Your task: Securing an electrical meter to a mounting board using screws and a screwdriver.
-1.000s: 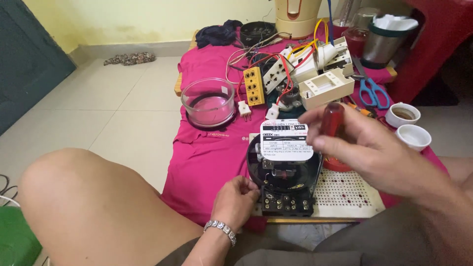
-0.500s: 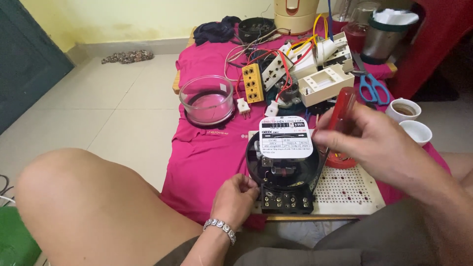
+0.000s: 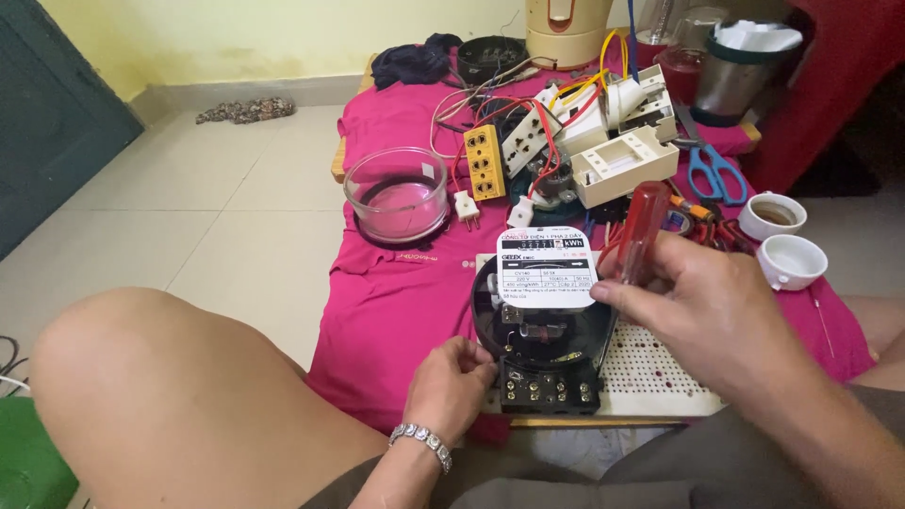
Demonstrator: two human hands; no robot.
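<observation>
The open electricity meter [image 3: 545, 316] lies on a white perforated board [image 3: 650, 372] over the pink cloth [image 3: 396, 302] on the low desk. The left hand [image 3: 451, 385] pinches its lower-left edge (steadying it), while the right hand [image 3: 702, 306] grips a red-handled screwdriver [image 3: 641, 236], blade down its right side. This looks like a screw-working step, which calls for seating the tip squarely.

We see a low wooden table [image 3: 351, 141] draped in a magenta cloth [image 3: 396, 302]. Beyond our left hand [image 3: 451, 382] a clear round glass bowl [image 3: 396, 193] rests; under our right hand [image 3: 702, 306] lies a white perforated board [image 3: 650, 377], two white cups [image 3: 782, 240] beside it.
</observation>
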